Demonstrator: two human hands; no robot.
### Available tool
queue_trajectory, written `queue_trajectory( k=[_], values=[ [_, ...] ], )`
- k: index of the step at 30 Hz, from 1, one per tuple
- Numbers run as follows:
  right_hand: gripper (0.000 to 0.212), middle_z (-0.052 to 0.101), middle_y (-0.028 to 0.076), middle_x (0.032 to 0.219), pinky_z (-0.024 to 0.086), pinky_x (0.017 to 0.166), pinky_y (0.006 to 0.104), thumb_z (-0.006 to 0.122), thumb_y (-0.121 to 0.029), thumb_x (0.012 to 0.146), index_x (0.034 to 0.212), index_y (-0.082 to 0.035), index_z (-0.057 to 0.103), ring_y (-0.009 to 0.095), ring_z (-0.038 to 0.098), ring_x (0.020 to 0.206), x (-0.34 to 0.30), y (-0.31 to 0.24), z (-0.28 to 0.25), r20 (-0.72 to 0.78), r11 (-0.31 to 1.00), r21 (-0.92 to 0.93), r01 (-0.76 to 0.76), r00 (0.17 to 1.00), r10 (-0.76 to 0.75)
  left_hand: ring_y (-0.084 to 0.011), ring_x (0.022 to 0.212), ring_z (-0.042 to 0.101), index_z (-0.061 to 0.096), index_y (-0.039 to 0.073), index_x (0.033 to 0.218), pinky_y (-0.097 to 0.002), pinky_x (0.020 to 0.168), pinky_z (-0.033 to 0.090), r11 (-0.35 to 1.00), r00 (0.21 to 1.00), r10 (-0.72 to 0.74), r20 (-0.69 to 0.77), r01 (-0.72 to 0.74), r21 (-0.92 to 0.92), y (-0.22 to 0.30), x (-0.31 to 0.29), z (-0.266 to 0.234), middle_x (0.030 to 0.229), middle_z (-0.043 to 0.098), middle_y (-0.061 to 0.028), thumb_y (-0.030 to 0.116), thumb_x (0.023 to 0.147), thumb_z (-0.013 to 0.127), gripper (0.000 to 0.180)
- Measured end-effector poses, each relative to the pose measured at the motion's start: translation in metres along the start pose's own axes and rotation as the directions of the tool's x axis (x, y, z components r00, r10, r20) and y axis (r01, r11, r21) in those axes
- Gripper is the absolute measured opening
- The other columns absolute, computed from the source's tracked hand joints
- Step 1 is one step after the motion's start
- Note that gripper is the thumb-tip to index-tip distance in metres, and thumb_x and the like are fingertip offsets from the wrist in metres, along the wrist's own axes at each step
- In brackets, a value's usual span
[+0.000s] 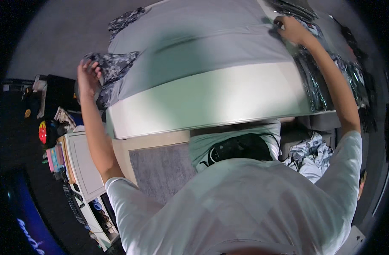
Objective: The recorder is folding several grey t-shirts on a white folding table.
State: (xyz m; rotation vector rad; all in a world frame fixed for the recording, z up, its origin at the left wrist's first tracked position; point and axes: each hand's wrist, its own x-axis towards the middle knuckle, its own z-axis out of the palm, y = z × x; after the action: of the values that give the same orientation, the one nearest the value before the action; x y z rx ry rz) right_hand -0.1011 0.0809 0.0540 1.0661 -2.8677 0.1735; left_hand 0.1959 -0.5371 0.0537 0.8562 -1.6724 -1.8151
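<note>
Your grey cloth lies spread across the white tabletop, thin and matte, with long soft creases running sideways and a nearly straight lower edge. Along its left side, patterned cloth shows a mottled dark-and-pale print and bunches into a crumpled, tapering shape; a second patch with the same print sits farther up. The tabletop is smooth and slightly glossy, and its bare front strip faces you.

Your left hand is held with the fingers apart and loosely bent, just beside the patterned cloth; you cannot tell from this angle whether it touches. Your right hand is at the far right edge of the grey cloth, fingers curled downward; whether they pinch the fabric cannot be told.

By your right forearm, clear plastic packages lie overlapped, crinkled and shiny, with dark contents showing through the film. Below the table on that side sits a rumpled heap of white-and-dark printed fabric. On your lap rests a soft black item with a thin cord or strap.

To your left, a white cabinet has a flat panel and an open compartment holding small objects, one of them blue. Beyond the cabinet's inner side spreads a coarse grey rug.
</note>
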Motion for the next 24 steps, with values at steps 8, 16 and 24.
queue_trajectory(
  k=[8, 16, 24],
  values=[
    [0.025, 0.063, 0.019, 0.094, 0.047, 0.083, 0.0411, 0.069, -0.013, 0.079, 0.099, 0.000, 0.061, 0.036, 0.061, 0.095, -0.072, -0.064, -0.019, 0.157, 0.915, 0.302, 0.269, 0.932, -0.326, -0.0341, 0.104, 0.064, 0.062, -0.001, 0.119, -0.0392, 0.093, 0.047, 0.294, 0.875, 0.394, 0.281, -0.410, 0.863, -0.040, -0.119, -0.009, 0.110, 0.066, -0.0226, 0.043, 0.088, 0.066, 0.053],
    [0.018, 0.062, 0.018, 0.080, 0.046, 0.072, 0.0416, 0.072, -0.003, 0.069, 0.080, 0.001, 0.058, 0.035, 0.060, 0.082, -0.072, -0.057, -0.018, 0.315, 0.948, 0.263, 0.178, 0.913, -0.259, -0.0238, 0.089, 0.063, 0.063, -0.002, 0.117, -0.0323, 0.084, 0.047, 0.582, 0.939, 0.330, 0.095, -0.282, 0.763, -0.083, -0.103, -0.079, 0.099, 0.068, -0.0168, 0.040, 0.087, 0.072, 0.053],
    [0.013, 0.065, 0.021, 0.083, 0.049, 0.075, 0.0459, 0.062, 0.002, 0.064, 0.077, 0.002, 0.061, 0.039, 0.062, 0.085, -0.077, -0.046, -0.003, 0.268, 0.968, 0.023, 0.249, 0.931, -0.246, -0.0091, 0.085, 0.053, 0.057, 0.000, 0.115, -0.0205, 0.081, 0.042, 0.860, 0.918, 0.363, 0.156, -0.395, 0.322, -0.074, -0.083, -0.075, 0.093, 0.059, 0.0003, 0.011, 0.092, 0.066, 0.026]
  ],
)
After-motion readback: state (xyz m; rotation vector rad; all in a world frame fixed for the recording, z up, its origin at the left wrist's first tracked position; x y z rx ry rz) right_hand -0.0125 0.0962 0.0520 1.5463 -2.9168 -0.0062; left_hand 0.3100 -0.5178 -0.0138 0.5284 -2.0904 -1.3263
